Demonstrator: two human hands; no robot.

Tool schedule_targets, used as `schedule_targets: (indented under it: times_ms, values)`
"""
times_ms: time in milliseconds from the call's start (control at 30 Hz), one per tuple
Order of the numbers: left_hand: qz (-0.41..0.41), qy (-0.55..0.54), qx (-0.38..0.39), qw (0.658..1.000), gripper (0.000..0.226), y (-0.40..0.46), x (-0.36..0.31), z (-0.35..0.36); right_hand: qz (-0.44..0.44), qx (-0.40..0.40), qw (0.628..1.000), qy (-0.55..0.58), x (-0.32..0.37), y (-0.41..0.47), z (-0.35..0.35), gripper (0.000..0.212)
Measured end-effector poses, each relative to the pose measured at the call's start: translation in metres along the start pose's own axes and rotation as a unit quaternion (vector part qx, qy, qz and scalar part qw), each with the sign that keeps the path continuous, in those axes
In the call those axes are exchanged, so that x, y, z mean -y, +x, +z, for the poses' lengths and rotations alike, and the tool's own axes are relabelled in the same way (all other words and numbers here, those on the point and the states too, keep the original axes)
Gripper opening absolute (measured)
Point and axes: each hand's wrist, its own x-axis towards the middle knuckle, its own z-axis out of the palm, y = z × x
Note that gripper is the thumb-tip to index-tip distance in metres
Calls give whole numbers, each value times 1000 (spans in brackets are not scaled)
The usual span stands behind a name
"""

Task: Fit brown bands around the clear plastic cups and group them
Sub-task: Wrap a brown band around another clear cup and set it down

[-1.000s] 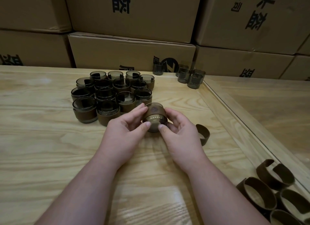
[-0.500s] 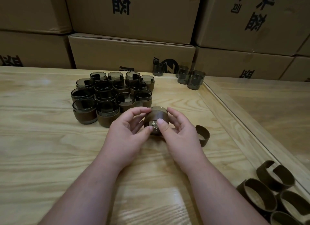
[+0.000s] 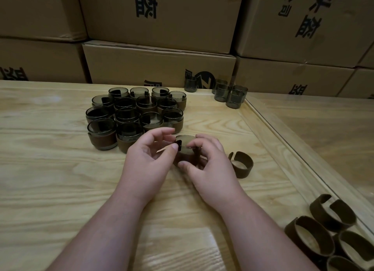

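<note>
Since half a second ago the cup [image 3: 185, 149] has turned mouth-up between the hands, band seam facing left. Left hand [image 3: 149, 159] pinches the seam edge; right hand [image 3: 210, 165] grasps the far side. It sits just before the grouped cups [image 3: 133, 117]. Risk: seam springing open, or knuckles nudging the nearest finished cup.

Two bare forearms converging at centre; left hand [image 3: 148, 161] and right hand [image 3: 212, 169] facing, fingers curled inward, thumbs forward, each in a pinching grip.
</note>
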Motion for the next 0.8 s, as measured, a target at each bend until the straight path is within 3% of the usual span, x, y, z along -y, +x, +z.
schedule_targets:
  times_ms: [100, 200, 267, 367, 467, 633, 800]
  values:
    - [14, 22, -34, 999, 26, 0, 2, -2, -4, 0, 999, -52, 1, 0, -1, 40]
    - [20, 39, -56, 997, 18, 0, 2, -3, 25, -14, 996, -80, -1, 0, -3, 56]
    - [16, 39, -57, 997, 24, -2, -1, -4, 55, -20, 993, -100, 1, 1, -2, 66]
    - [11, 61, 1, 998, 47, -5, -5, -4, 64, -33, 991, -117, 2, 2, 1, 69]
    - [0, 80, 69, 994, 49, -8, -6, -3, 60, -25, 994, -88, 1, 3, 2, 71]
    - [-1, 51, 115, 992, 38, -8, -6, 0, 31, 4, 999, -26, 0, 0, 4, 53]
    - [-40, 63, 103, 992, 17, -4, -1, 2, 45, -45, 998, 10, 0, 2, 2, 42]
